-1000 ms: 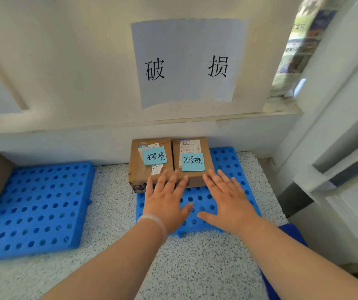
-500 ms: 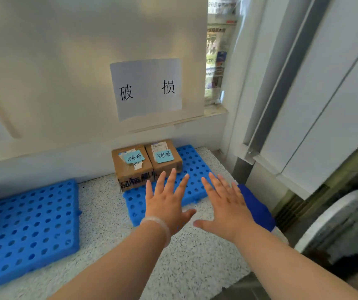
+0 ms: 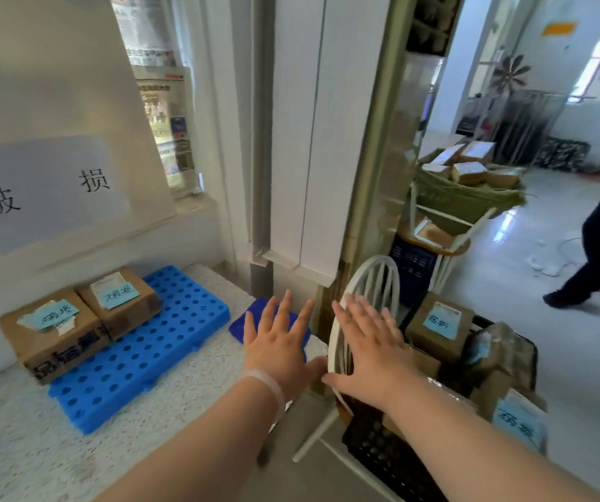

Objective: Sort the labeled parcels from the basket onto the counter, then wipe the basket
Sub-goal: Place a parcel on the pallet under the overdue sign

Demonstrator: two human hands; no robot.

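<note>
My left hand point(image 3: 278, 347) and right hand point(image 3: 371, 353) hover side by side, fingers spread wide, holding nothing. The black basket point(image 3: 389, 454) of labelled parcels point(image 3: 438, 322) sits at four o'clock. Two boxes point(image 3: 52, 331) rest on the blue pallet point(image 3: 168, 342) at nine o'clock.

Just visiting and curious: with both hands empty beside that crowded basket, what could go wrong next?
1. The parcels in the basket look piled unevenly, so lifting one with the right hand could topple the others.
2. The blue cloth lies at the edge of the counter, partly under the left hand. A careless brush might knock it off.
</note>
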